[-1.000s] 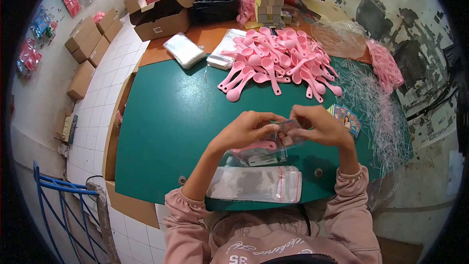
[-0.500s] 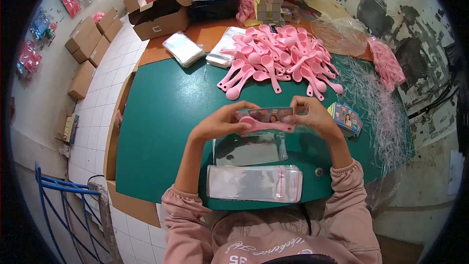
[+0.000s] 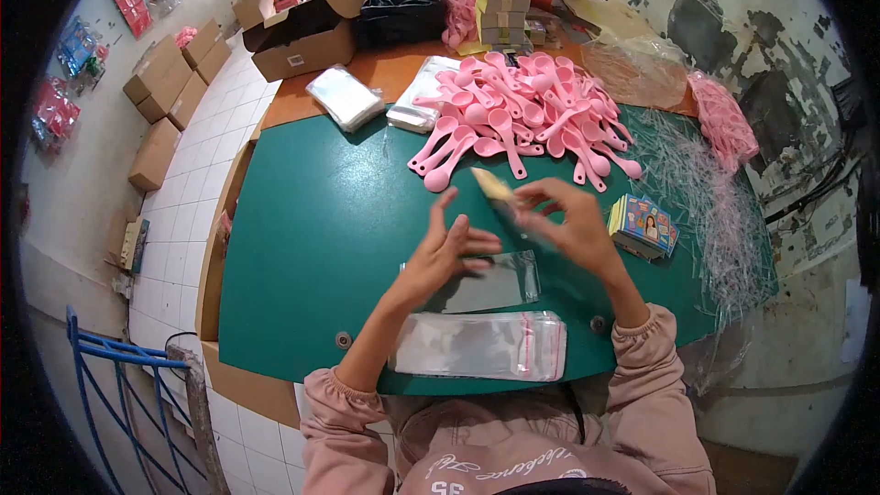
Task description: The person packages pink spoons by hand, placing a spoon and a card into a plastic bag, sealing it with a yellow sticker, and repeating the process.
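My right hand point(image 3: 564, 220) grips a flat yellowish packet point(image 3: 492, 186), smeared by motion and tilted over the table. Whether a spoon is inside it cannot be made out. To its left, my left hand point(image 3: 447, 252) holds nothing, its fingers spread. Below the hands lies a single clear plastic bag point(image 3: 495, 281), partly covered by the left hand. A stack of clear bags point(image 3: 467, 346) with a pinkish seal strip sits near the table's front edge. Beyond the hands is a heap of pink measuring spoons point(image 3: 527, 110). Printed cards point(image 3: 644, 225) are stacked right of my right hand.
Two more bundles of plastic bags, one nearer the left point(image 3: 346, 99), lie at the back of the green table point(image 3: 293, 247). Tangled clear plastic strips point(image 3: 733, 229) cover its right side. An open cardboard box point(image 3: 302, 41) and banded card stacks point(image 3: 501, 9) stand behind.
Both hands held a clear packet with a pink spoon and printed card. Now my left hand has let go and opened; my right hand holds a blurred yellowish packet farther forward.
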